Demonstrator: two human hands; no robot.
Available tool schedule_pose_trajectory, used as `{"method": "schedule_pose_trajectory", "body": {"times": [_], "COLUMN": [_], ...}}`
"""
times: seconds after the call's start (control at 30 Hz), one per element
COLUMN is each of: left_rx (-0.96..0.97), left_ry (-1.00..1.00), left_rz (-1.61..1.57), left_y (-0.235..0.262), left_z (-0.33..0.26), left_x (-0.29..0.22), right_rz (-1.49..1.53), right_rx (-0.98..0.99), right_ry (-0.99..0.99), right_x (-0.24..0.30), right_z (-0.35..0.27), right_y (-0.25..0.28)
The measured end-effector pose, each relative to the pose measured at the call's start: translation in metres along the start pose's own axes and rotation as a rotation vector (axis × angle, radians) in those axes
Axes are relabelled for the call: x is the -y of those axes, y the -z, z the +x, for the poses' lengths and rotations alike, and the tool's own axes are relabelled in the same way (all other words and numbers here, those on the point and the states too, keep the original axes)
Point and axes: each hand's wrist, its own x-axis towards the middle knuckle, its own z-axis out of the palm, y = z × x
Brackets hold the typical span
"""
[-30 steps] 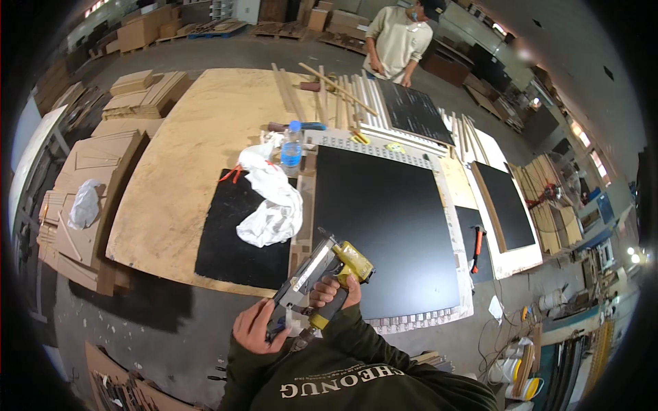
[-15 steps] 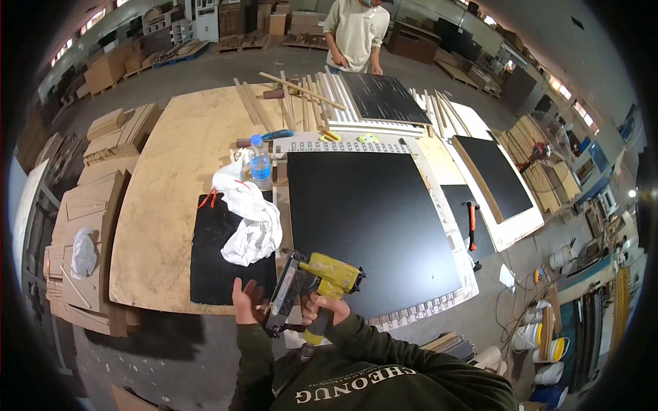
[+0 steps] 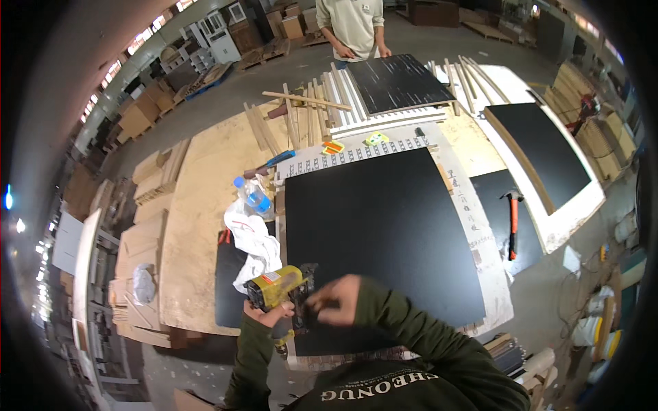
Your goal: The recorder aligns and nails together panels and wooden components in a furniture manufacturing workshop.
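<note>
My left hand (image 3: 273, 312) grips a yellow and black nail gun (image 3: 279, 285) by its handle, over the near left edge of a large black panel (image 3: 384, 233). The dark magazine of the gun points toward my right hand (image 3: 340, 301). Bent and smeared by motion, the right fingers are at or just beside this magazine; whether they grip it is unclear. Beyond the gun, a crumpled white cloth (image 3: 255, 240) lies partly over a smaller black board (image 3: 232, 281). A bottle with a blue cap (image 3: 253, 195) is at the cloth's far end.
A hammer (image 3: 513, 222) with an orange and black handle lies right of the panel. Wooden strips (image 3: 312, 113) and another black panel (image 3: 397, 82) are at the far side, where a person (image 3: 353, 31) stands. Stacked boards (image 3: 140, 253) are at left.
The nail gun has gone from my right hand to my left and has been turned around. My right hand now reaches toward its magazine from the right. The whole view has shifted and tilted.
</note>
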Motion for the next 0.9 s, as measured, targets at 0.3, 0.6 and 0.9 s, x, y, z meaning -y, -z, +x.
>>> {"method": "schedule_pose_trajectory", "body": {"times": [0.3, 0.6, 0.9], "left_rx": [0.033, -0.21, -0.189], "left_ry": [0.13, 0.305, 0.363], "left_rz": [0.363, 0.662, 0.668], "left_y": [-0.042, -0.026, -0.014], "left_z": [0.188, 0.352, 0.376], "left_x": [-0.102, -0.054, -0.042], "right_rz": [0.21, 0.229, 0.299], "right_rx": [-0.855, -0.856, -0.78], "right_ry": [-0.167, -0.177, -0.21], "right_x": [-0.176, -0.186, -0.186], "right_z": [0.051, 0.066, 0.067], "right_y": [0.083, 0.085, 0.09]}}
